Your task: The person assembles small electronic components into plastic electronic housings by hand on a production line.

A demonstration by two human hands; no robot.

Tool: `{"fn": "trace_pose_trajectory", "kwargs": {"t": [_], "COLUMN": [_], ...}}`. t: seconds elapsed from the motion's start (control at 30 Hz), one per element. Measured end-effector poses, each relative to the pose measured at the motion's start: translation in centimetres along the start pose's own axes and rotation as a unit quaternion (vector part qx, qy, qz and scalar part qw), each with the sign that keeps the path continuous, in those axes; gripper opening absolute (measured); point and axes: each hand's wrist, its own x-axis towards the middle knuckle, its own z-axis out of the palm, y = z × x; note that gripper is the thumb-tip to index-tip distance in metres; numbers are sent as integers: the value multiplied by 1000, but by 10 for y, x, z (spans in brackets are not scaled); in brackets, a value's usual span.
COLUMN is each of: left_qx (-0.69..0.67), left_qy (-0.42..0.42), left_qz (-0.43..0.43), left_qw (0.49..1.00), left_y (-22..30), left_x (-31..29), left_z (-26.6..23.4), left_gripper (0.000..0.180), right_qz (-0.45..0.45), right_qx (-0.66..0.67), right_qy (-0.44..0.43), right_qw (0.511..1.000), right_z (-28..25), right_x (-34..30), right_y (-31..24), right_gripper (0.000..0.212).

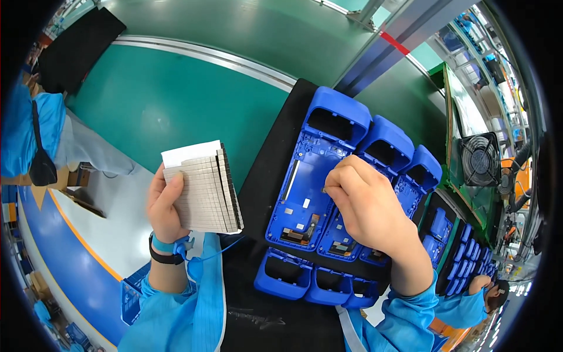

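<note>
My left hand grips a stack of sheets scored into small greyish rectangles, with a white sheet behind and dark edges along its right side. Thumb and fingers press it from both faces. My right hand is pinched above the nearest blue plastic housing; a tiny piece seems to be at its fingertips, too small to name. Inside that housing lie small white patches and a dark flex circuit. More blue housings stand to its right, partly hidden by my right hand and forearm.
The housings lie on a black mat beside a green work surface. A metal post rises behind them. A fan stands at right. Another person works at lower right, and a person in blue is at left.
</note>
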Motion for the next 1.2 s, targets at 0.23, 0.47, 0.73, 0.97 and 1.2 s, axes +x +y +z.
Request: {"fn": "trace_pose_trajectory", "kwargs": {"t": [0.23, 0.47, 0.73, 0.97, 1.2], "left_qx": [-65, -211, -319, -367, -367], "left_qy": [5, -21, -108, -159, -158], "left_qz": [-41, -113, -151, -172, -177], "left_qw": [997, 971, 929, 900, 900], "left_y": [-1, -14, -21, -23, -21], "left_x": [-1, -2, -6, -7, -10], "left_z": [12, 22, 12, 13, 14], "left_gripper": [48, 46, 51, 52, 53], "right_qz": [-23, -40, -35, -25, -22], "right_qx": [31, 9, -15, -22, -19], "right_qy": [-50, -69, -83, -93, -97], "right_qw": [998, 997, 996, 995, 995], "right_z": [15, 31, 33, 30, 29], "right_x": [2, 6, 11, 13, 14], "right_y": [-15, -23, -24, -27, -29], "right_gripper": [12, 12, 12, 13, 13]}}
